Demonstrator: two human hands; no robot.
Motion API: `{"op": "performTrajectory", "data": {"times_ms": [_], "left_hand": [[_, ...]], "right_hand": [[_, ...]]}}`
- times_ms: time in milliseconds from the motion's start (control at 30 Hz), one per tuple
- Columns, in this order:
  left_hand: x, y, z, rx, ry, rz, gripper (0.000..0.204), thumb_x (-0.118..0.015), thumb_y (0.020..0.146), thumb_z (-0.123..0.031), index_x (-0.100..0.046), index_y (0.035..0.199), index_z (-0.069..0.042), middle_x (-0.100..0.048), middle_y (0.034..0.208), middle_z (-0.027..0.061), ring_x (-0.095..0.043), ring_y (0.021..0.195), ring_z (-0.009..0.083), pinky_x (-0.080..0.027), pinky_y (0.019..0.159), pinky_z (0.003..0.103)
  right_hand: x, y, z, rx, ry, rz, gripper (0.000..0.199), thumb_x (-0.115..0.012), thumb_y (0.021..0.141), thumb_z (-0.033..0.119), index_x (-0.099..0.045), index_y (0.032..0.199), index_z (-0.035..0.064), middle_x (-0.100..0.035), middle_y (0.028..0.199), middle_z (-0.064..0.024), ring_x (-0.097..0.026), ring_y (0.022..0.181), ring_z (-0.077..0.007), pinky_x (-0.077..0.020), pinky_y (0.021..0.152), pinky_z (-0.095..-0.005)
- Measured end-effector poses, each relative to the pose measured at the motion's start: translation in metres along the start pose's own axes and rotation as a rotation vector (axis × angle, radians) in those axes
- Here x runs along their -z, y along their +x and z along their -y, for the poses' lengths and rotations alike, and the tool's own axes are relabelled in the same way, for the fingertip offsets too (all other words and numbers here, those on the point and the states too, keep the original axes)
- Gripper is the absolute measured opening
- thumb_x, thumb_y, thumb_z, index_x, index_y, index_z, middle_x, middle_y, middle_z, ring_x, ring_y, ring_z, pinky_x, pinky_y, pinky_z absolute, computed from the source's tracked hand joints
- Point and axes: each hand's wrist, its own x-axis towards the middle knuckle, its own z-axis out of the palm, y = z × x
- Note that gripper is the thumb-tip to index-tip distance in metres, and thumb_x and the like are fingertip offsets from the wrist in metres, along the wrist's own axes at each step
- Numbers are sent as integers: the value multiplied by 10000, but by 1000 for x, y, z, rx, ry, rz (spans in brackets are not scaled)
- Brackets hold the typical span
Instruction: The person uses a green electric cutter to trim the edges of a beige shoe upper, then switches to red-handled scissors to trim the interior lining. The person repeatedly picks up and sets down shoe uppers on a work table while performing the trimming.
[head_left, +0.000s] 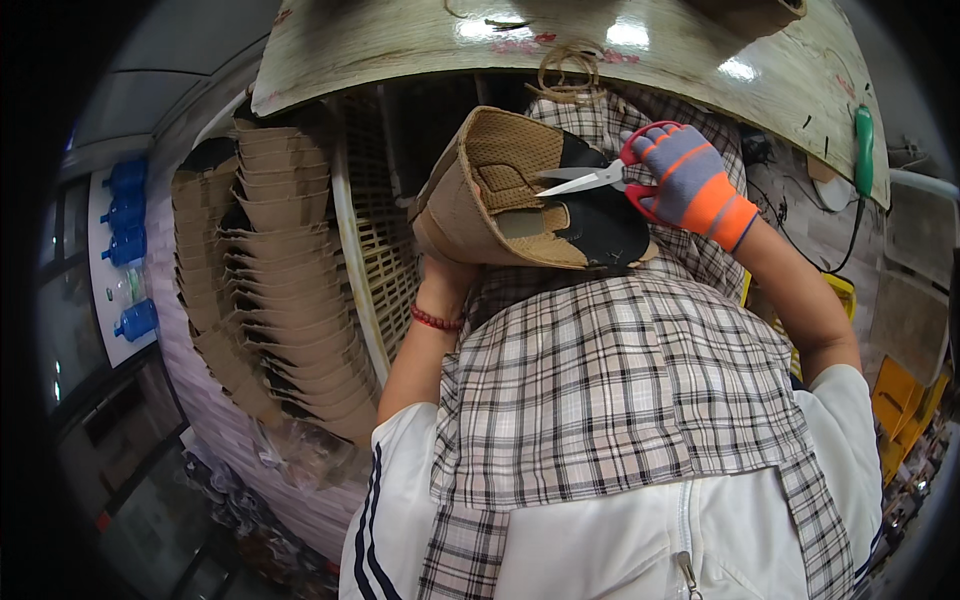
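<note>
My left hand (446, 278), bare, with a red bead bracelet (436, 319) at the wrist, supports a brown shoe upper (452, 212) from below. Its fingers are hidden behind the piece. The upper has a tan mesh inside, black lining toward its right end, and stands open toward me. In a grey and orange glove, my right hand (690, 180) grips the red handles of a pair of scissors (600, 178). The scissor blades are parted and point left, over the opening of the upper. Whether they touch it, I cannot tell.
Stacked brown uppers (290, 260) stand at the left beside a slatted plastic crate (385, 240). A worktable (400, 50) spans the far side, with a coil of twine (568, 72) at its edge. A green corded tool (863, 150) hangs at the right. A checked apron (580, 390) covers my lap.
</note>
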Motion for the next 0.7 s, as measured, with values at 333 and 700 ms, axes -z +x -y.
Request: {"op": "performTrajectory", "data": {"times_ms": [333, 700], "left_hand": [[-15, -9, -28, 75, -302, 63, 436, -684, 951, -206, -537, 1307, -1, -627, 1233, 91, -613, 1110, 192, -523, 943, 345], [-3, -16, -12, -59, -71, 50, 456, -685, 953, -221, -528, 1332, -23, -615, 1265, 66, -603, 1119, 170, -507, 947, 330]], "right_hand": [[-5, -14, -6, -148, -92, 153, 284, -807, 712, 288, -674, 929, 161, -657, 833, -49, -646, 801, -244, -503, 689, -379], [0, -6, -1, -61, -112, 89, 282, -806, 710, 293, -676, 924, 162, -668, 825, -50, -655, 798, -236, -512, 710, -364]]}}
